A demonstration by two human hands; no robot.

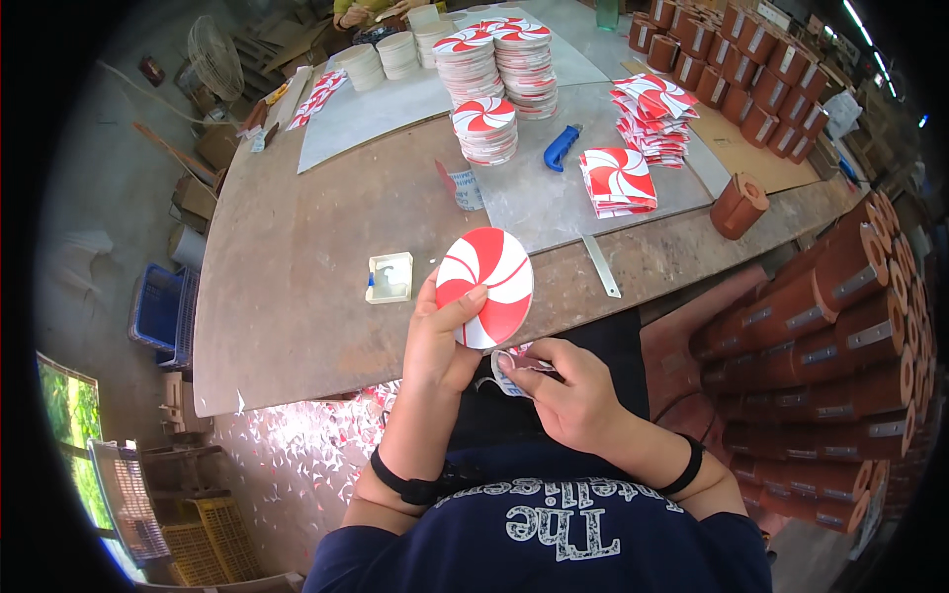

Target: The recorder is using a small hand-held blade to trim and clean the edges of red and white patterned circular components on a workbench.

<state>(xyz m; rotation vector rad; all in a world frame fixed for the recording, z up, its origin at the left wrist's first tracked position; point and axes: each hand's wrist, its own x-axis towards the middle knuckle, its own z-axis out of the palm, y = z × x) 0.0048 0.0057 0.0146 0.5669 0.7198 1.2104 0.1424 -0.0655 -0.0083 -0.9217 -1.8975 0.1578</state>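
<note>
My left hand (435,331) pinches a round disc (506,255) with a red and white swirl, thumb on its printed face, near the table's front edge. Just below the disc, my right hand (578,390) grips a small curled piece of sandpaper (508,380) with a printed pale back. Whether the sandpaper touches the disc's rim I cannot tell. To the left of the disc lies a small square white dish (390,278) with white stuff in it. Another piece of sandpaper (467,190) lies behind the disc. A flat metal strip (601,267) sits at the table's edge.
Swirl-topped disc stacks (484,117) stand beyond my hands, with a blue utility knife (562,148) beside them. Square swirl sheets (621,183) are piled further right. Brown cylinders (811,321) crowd my right side. Paper scraps (297,445) litter the floor. Another person's hands (361,14) show at the far side.
</note>
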